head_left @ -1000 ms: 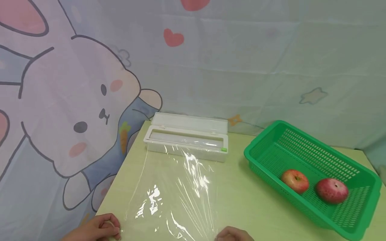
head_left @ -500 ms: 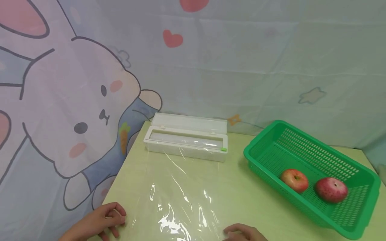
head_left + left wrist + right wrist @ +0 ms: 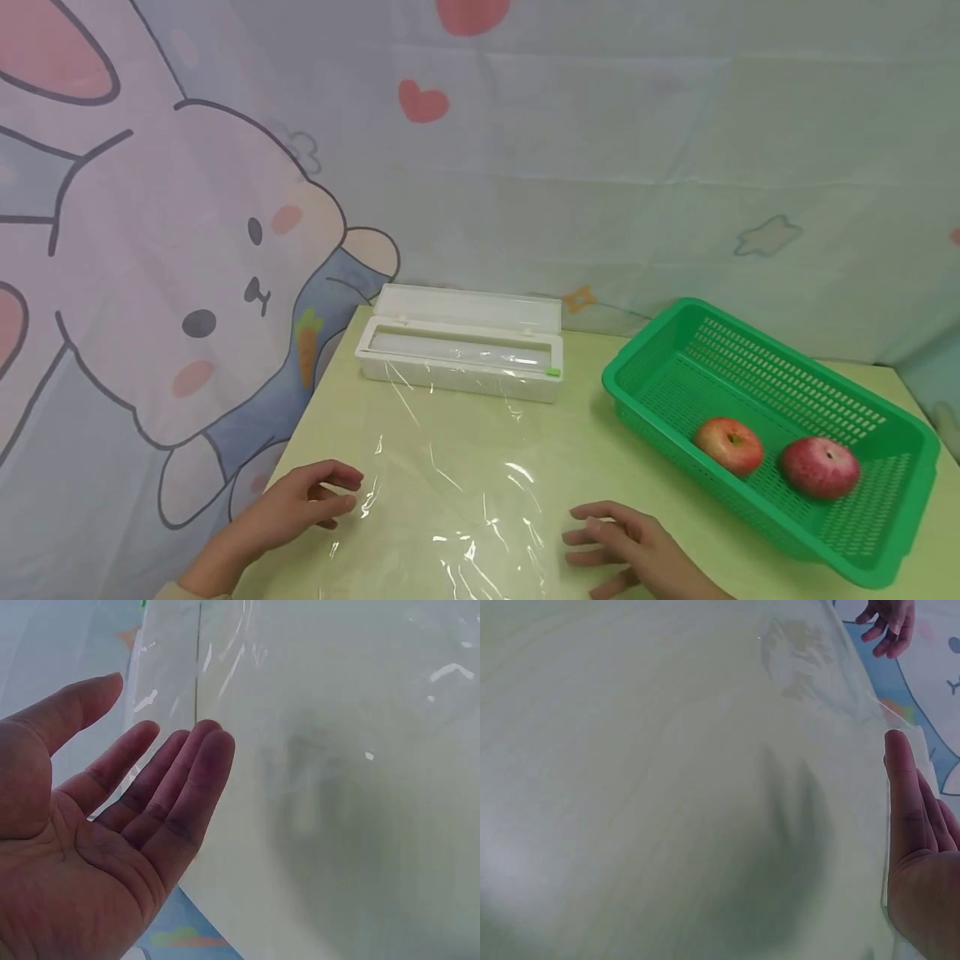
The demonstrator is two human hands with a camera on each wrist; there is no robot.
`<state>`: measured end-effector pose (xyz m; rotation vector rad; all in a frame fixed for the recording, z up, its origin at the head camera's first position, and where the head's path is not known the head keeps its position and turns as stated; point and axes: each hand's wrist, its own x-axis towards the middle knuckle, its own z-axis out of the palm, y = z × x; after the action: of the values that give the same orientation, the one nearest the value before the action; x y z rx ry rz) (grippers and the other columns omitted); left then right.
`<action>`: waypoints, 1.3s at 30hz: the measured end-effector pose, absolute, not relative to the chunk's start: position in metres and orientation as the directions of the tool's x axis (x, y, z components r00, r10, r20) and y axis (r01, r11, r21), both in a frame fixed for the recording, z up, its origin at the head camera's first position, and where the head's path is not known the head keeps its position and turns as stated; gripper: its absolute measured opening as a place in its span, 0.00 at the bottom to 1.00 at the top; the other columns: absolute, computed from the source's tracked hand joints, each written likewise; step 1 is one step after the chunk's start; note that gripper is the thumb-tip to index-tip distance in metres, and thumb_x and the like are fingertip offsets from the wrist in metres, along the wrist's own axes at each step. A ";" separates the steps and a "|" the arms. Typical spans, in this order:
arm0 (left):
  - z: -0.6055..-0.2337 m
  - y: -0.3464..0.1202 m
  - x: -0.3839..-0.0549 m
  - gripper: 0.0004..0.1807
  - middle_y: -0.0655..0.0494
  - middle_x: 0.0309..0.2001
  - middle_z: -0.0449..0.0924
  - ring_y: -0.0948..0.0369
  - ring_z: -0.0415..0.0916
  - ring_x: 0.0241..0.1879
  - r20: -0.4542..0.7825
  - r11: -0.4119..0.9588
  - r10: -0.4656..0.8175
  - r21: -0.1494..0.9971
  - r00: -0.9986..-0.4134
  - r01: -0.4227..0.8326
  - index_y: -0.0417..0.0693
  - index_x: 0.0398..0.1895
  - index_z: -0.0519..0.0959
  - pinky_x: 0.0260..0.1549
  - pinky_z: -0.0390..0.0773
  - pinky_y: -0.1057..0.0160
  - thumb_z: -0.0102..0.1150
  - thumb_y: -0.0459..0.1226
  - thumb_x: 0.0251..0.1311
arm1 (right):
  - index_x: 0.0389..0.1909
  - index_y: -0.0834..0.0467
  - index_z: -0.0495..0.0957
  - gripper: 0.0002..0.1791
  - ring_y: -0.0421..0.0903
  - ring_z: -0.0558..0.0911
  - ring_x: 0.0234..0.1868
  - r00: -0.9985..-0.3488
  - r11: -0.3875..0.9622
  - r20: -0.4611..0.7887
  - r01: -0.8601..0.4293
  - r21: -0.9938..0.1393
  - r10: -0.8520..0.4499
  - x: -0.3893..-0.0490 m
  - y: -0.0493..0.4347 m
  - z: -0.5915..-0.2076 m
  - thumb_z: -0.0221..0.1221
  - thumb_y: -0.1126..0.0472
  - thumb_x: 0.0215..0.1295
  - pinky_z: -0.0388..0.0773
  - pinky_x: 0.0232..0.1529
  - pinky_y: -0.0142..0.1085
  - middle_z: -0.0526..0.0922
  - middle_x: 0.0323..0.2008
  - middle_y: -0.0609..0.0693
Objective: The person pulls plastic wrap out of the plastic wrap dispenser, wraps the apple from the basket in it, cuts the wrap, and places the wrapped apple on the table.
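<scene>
A sheet of clear cling film (image 3: 450, 475) runs from a white cling film dispenser (image 3: 457, 375) toward the near side of the table, with glints along its creases. The dispenser's lid is up and the film roll shows inside. My left hand (image 3: 300, 508) hovers by the film's left edge, empty, fingers loosely bent; the left wrist view shows the same hand (image 3: 127, 810) with its palm bare. At the film's right edge is my right hand (image 3: 630, 546), fingers spread and holding nothing. In the right wrist view that hand (image 3: 922, 855) stands above the table, casting a shadow.
A green plastic basket (image 3: 675, 450) stands on the right of the yellowish table (image 3: 585, 450). It holds a red-yellow apple (image 3: 729, 447) and a darker red apple (image 3: 819, 468). Behind the table hangs a cloth (image 3: 600, 167) printed with a rabbit.
Both hands have moved forward from the near edge and away from the film, with fingers more extended. The film, earlier stretched between them, now lies lower and looser over the table.
</scene>
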<state>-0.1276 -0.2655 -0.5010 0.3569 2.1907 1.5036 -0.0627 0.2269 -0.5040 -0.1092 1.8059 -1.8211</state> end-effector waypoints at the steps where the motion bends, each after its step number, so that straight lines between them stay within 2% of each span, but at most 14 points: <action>1: -0.499 -0.262 -0.130 0.22 0.33 0.61 0.80 0.48 0.88 0.49 -0.198 0.375 0.457 0.927 -0.867 -0.014 0.32 0.63 0.78 0.41 0.89 0.57 0.66 0.37 0.74 | 0.72 0.70 0.67 0.26 0.53 0.89 0.57 -0.844 0.054 -0.302 0.311 -0.949 -0.443 -0.064 0.228 -0.500 0.50 0.54 0.87 0.90 0.45 0.54 0.85 0.61 0.66; 4: -0.494 -0.255 -0.136 0.24 0.34 0.64 0.79 0.55 0.87 0.51 -0.129 0.405 0.445 0.912 -0.886 0.070 0.34 0.65 0.78 0.44 0.88 0.61 0.67 0.39 0.73 | 0.71 0.65 0.71 0.23 0.50 0.89 0.57 -0.866 0.040 -0.253 0.262 -0.964 -0.432 -0.070 0.232 -0.488 0.49 0.56 0.87 0.90 0.46 0.54 0.85 0.61 0.62; 7: -0.490 -0.248 -0.140 0.26 0.36 0.66 0.79 0.57 0.86 0.53 -0.089 0.432 0.408 0.895 -0.909 0.106 0.36 0.67 0.78 0.48 0.86 0.63 0.68 0.40 0.72 | 0.71 0.60 0.73 0.20 0.49 0.89 0.58 -0.890 0.042 -0.177 0.176 -0.984 -0.420 -0.075 0.236 -0.475 0.47 0.57 0.88 0.90 0.46 0.55 0.87 0.61 0.55; 12: -0.484 -0.240 -0.146 0.28 0.36 0.70 0.77 0.48 0.83 0.61 -0.081 0.406 0.339 0.911 -0.937 0.068 0.40 0.72 0.75 0.52 0.83 0.66 0.68 0.39 0.73 | 0.71 0.59 0.74 0.20 0.49 0.88 0.59 -0.918 0.047 -0.068 0.054 -0.997 -0.392 -0.086 0.245 -0.457 0.46 0.59 0.88 0.89 0.47 0.55 0.88 0.60 0.47; 19: -0.481 -0.229 -0.148 0.29 0.36 0.73 0.74 0.40 0.78 0.67 -0.004 0.283 0.265 0.956 -0.964 0.074 0.40 0.73 0.74 0.55 0.82 0.69 0.68 0.37 0.73 | 0.70 0.63 0.73 0.19 0.46 0.88 0.60 -0.944 0.075 -0.004 -0.022 -0.997 -0.330 -0.100 0.264 -0.436 0.46 0.60 0.88 0.89 0.49 0.51 0.87 0.61 0.46; 23: -0.480 -0.224 -0.149 0.29 0.37 0.72 0.74 0.40 0.78 0.67 0.059 0.239 0.251 0.963 -0.966 0.121 0.39 0.73 0.74 0.55 0.82 0.69 0.67 0.34 0.72 | 0.70 0.66 0.73 0.19 0.46 0.87 0.60 -0.952 0.084 0.056 -0.085 -0.993 -0.300 -0.108 0.277 -0.427 0.47 0.62 0.88 0.89 0.50 0.50 0.87 0.61 0.47; 31: -0.478 -0.209 -0.153 0.29 0.38 0.73 0.73 0.37 0.76 0.68 0.141 0.202 0.295 0.957 -0.945 0.207 0.36 0.74 0.72 0.57 0.81 0.69 0.65 0.32 0.73 | 0.74 0.64 0.69 0.21 0.45 0.85 0.64 -0.953 0.122 0.049 -0.089 -0.989 -0.299 -0.115 0.301 -0.414 0.46 0.61 0.88 0.86 0.57 0.45 0.83 0.68 0.50; 35: -0.479 -0.200 -0.155 0.29 0.40 0.73 0.74 0.36 0.76 0.68 0.177 0.212 0.320 0.944 -0.931 0.253 0.37 0.75 0.72 0.61 0.81 0.63 0.66 0.31 0.72 | 0.75 0.64 0.69 0.21 0.43 0.84 0.65 -0.951 0.120 0.055 -0.095 -0.988 -0.303 -0.118 0.315 -0.409 0.48 0.65 0.87 0.85 0.58 0.44 0.83 0.67 0.47; 39: -0.480 -0.192 -0.157 0.30 0.42 0.73 0.75 0.35 0.76 0.67 0.201 0.234 0.338 0.928 -0.919 0.289 0.37 0.75 0.72 0.65 0.80 0.50 0.66 0.32 0.72 | 0.75 0.63 0.70 0.22 0.36 0.84 0.62 -0.958 0.231 0.067 -0.134 -0.964 -0.278 -0.122 0.329 -0.407 0.51 0.65 0.85 0.85 0.57 0.36 0.83 0.65 0.40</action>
<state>-0.1566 -0.1920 -0.4797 0.6192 2.4343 1.8169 -0.1215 0.3290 -0.4068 -0.3995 2.3687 -1.8347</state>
